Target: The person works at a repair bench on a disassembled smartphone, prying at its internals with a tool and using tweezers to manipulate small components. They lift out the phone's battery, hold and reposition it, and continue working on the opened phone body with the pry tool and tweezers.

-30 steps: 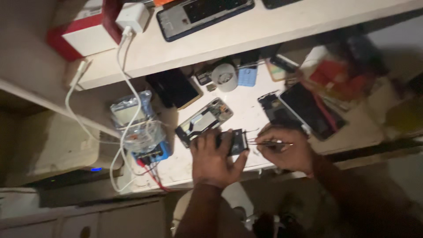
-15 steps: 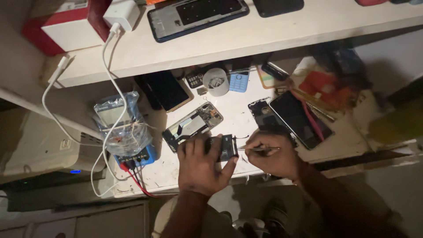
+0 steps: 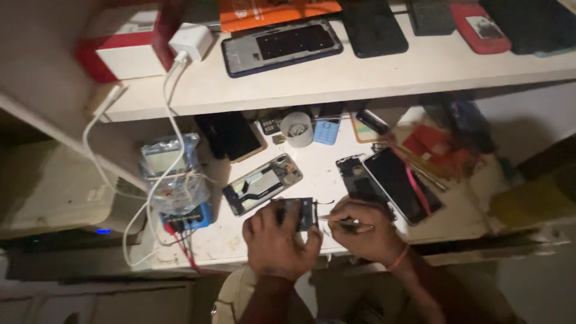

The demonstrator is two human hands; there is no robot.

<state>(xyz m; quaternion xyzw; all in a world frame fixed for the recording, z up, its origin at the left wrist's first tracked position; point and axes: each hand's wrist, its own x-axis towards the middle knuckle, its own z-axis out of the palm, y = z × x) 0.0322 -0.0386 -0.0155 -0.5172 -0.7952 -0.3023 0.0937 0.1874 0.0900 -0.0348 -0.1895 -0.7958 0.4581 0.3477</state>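
Centrally, left hand [image 3: 277,240] gripping dark phone part [image 3: 302,213], right hand [image 3: 363,231] pinching tweezers [image 3: 336,220] beside it

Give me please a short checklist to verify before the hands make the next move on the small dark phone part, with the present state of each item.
1. Left hand holds the small dark phone part steady on the white worktop: ok.
2. Right hand grips the thin metal tool, tip pointing at the part: ok.
3. Tool tip seated at the correct spot: cannot tell, too small.
4. Opened phone frame lies apart from the hands: ok.
5. Black phone with the red strip lies close beside the right hand, could be bumped: not ok.
6. Light on the work area: ok on the worktop, dim around it.
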